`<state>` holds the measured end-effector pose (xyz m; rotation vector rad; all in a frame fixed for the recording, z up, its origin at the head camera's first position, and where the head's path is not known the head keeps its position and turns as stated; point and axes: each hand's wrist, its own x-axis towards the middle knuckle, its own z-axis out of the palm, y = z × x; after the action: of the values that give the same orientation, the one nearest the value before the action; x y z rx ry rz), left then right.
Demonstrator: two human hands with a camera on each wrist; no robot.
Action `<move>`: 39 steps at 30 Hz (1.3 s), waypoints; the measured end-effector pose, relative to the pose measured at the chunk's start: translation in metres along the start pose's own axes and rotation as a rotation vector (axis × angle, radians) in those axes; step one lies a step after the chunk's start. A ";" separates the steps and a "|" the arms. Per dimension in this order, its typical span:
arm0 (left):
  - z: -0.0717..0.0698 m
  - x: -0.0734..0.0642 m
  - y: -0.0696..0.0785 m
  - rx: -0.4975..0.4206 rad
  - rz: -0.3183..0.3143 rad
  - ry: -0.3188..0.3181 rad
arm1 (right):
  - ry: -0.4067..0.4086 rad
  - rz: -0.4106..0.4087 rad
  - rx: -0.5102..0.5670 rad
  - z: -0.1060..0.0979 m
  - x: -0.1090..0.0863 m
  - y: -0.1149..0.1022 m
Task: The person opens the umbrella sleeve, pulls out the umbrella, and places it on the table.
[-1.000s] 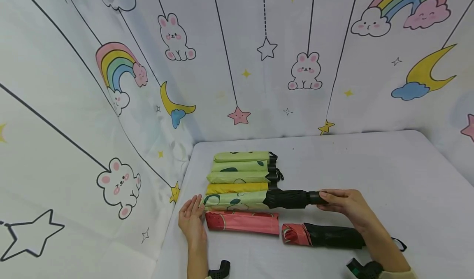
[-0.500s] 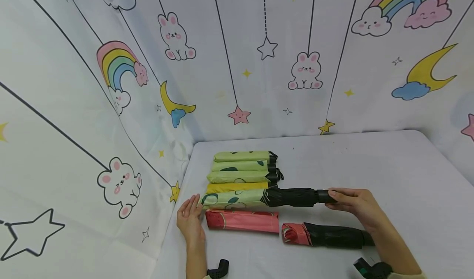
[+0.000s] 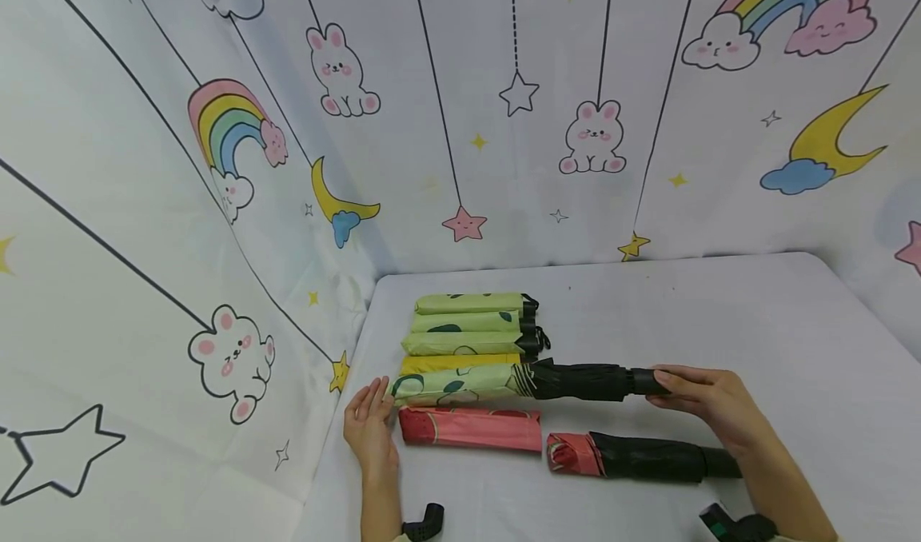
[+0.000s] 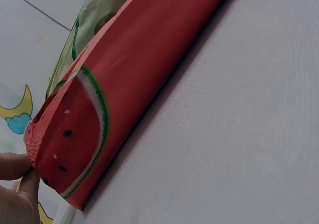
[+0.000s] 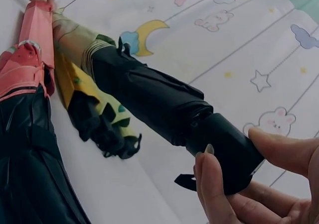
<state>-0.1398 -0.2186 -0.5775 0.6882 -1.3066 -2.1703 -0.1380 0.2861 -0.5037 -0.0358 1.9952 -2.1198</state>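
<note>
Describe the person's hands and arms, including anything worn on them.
The left hand and right hand are ungloved, with no rings showing. A chunky, angular black device sits on the left arm; a similar black unit on the right arm has a green patch. Pale sleeve edges barely show at the head view's bottom.

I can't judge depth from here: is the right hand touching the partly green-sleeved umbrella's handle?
Touching: the right wrist view shows the right hand gripping the handle between thumb and fingers.

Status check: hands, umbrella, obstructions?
Right hand pinches black handle; left hand at left end of green sleeve. Umbrella partly out. Nothing seen blocking; red sleeve alongside.
</note>
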 end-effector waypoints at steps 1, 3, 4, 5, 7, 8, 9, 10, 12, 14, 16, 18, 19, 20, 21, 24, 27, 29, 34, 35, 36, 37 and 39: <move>0.000 0.000 0.000 0.001 0.000 0.000 | -0.008 -0.005 0.008 -0.002 -0.001 0.001; -0.001 0.000 -0.001 0.002 0.001 -0.002 | -0.016 -0.011 0.019 -0.005 -0.003 0.002; -0.001 0.000 -0.001 0.002 0.001 -0.002 | -0.021 -0.014 0.025 -0.006 -0.003 0.003; -0.001 0.000 -0.001 0.001 0.002 -0.004 | -0.026 -0.016 0.028 -0.008 -0.004 0.003; -0.001 0.000 -0.001 0.002 0.004 -0.008 | -0.028 -0.018 0.039 -0.010 -0.006 0.004; -0.001 0.000 -0.001 0.003 0.004 -0.009 | -0.028 -0.018 0.043 -0.011 -0.006 0.004; -0.001 0.001 -0.001 0.005 0.004 -0.011 | -0.027 -0.017 0.047 -0.013 -0.007 0.004; -0.002 0.001 -0.001 0.005 0.004 -0.013 | -0.027 -0.015 0.050 -0.014 -0.007 0.004; -0.002 0.001 -0.001 0.005 0.003 -0.016 | -0.025 -0.012 0.050 -0.016 -0.009 0.004; -0.002 0.001 -0.001 0.005 0.002 -0.017 | -0.023 -0.009 0.054 -0.018 -0.010 0.005; -0.002 0.000 -0.001 0.006 0.001 -0.018 | -0.023 -0.012 0.063 -0.020 -0.012 0.006; -0.002 0.000 -0.001 0.010 -0.002 -0.017 | -0.029 -0.019 0.084 -0.022 -0.013 0.007; -0.002 0.000 -0.001 0.011 -0.003 -0.017 | -0.032 -0.024 0.095 -0.023 -0.014 0.008; -0.002 0.000 -0.001 0.013 -0.006 -0.016 | -0.038 -0.030 0.101 -0.024 -0.015 0.008; -0.002 0.000 -0.001 0.015 -0.009 -0.016 | -0.043 -0.034 0.110 -0.026 -0.015 0.009; -0.002 0.000 0.000 0.019 -0.017 -0.018 | -0.054 -0.040 0.125 -0.030 -0.018 0.011; -0.002 0.000 0.000 0.019 -0.022 -0.024 | -0.050 -0.037 0.134 -0.034 -0.021 0.013; -0.002 0.000 0.000 0.017 -0.021 -0.028 | -0.046 -0.035 0.146 -0.037 -0.023 0.014; -0.001 0.000 0.000 0.010 -0.023 -0.031 | -0.045 -0.043 0.184 -0.043 -0.028 0.015; -0.001 0.000 0.000 0.007 -0.024 -0.030 | -0.046 -0.047 0.184 -0.043 -0.029 0.015; -0.001 0.000 0.000 0.003 -0.024 -0.029 | -0.046 -0.049 0.184 -0.044 -0.030 0.014; 0.000 0.000 0.000 0.000 -0.024 -0.028 | -0.048 -0.053 0.185 -0.045 -0.031 0.014; 0.000 0.000 0.000 -0.008 -0.026 -0.025 | -0.049 -0.055 0.180 -0.046 -0.032 0.014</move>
<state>-0.1399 -0.2183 -0.5777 0.6804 -1.3081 -2.2098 -0.1125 0.3368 -0.5165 -0.1121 1.7889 -2.3004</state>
